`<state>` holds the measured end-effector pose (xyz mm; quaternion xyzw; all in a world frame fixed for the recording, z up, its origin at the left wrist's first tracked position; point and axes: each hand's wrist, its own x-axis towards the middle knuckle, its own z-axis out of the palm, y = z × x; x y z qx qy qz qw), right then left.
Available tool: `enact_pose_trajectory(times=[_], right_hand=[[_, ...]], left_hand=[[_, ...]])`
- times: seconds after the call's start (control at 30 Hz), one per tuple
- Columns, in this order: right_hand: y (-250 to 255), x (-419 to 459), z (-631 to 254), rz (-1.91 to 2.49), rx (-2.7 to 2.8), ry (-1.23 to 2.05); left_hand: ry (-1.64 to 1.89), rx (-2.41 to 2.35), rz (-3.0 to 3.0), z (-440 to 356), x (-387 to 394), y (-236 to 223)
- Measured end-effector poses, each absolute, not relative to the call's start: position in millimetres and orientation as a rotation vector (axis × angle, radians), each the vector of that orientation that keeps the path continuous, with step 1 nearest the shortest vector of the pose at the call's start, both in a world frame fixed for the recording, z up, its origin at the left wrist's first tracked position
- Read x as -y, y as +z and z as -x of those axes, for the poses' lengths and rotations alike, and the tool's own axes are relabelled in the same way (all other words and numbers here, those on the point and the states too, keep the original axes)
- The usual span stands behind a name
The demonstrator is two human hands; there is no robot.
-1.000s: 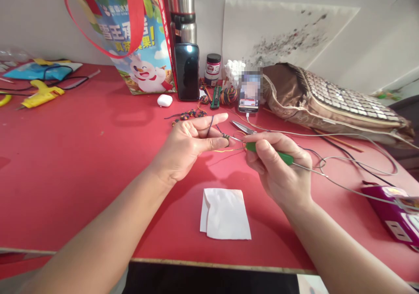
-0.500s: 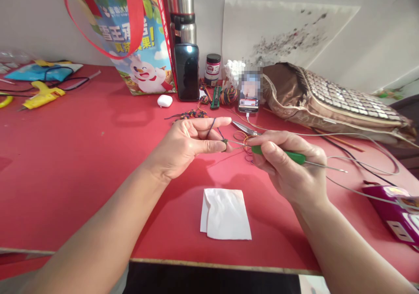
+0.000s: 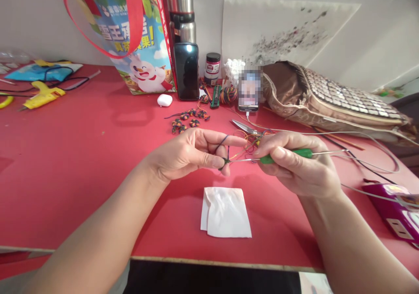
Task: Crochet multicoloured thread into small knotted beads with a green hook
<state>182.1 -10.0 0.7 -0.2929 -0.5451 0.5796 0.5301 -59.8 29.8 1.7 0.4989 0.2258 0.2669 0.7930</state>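
My left hand (image 3: 199,152) pinches a small dark piece of crochet (image 3: 224,163) between thumb and fingers. Dark blue yarn (image 3: 222,143) loops over its outstretched index finger. My right hand (image 3: 297,163) grips the green handle of a crochet hook (image 3: 304,153), whose thin metal shaft points left and reaches the crochet piece. Whether the tip is inside a stitch is too small to tell. Behind the hands lie several small multicoloured crocheted pieces (image 3: 194,122). Scissors (image 3: 244,126) lie just beyond my right fingers, beside loose coloured yarn that those fingers partly hide.
A folded white tissue (image 3: 227,213) lies in front of me. At the back stand a printed bag (image 3: 147,71), a black phone (image 3: 187,72), a jar (image 3: 212,69) and a lit phone (image 3: 248,95). A sequined bag (image 3: 347,102) and a purple power strip (image 3: 393,211) are rightward.
Both hands have moved right and slightly down with the crochet piece and hook. The hook's handle has tilted closer to level. More crocheted pieces now show behind my left hand.
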Motion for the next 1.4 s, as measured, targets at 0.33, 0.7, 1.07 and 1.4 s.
enact_pose_trajectory(times=[0.33,0.7,1.07,1.4], right_hand=[[-16,5,-184,0.638,1.26,1.523],[-19,15,-148,0.746,0.95,1.378],[-20,10,-153,0.808,0.973,1.376],[-37,18,-146,0.893,1.361,0.901]], left_hand=[[0.567,-0.434,-1.047,55,-27,-3],[0.921,-0.696,-0.895,35,-16,-5],[0.942,-0.806,-0.897,36,-17,-1],[0.83,-0.802,-0.701,28,-12,-9]])
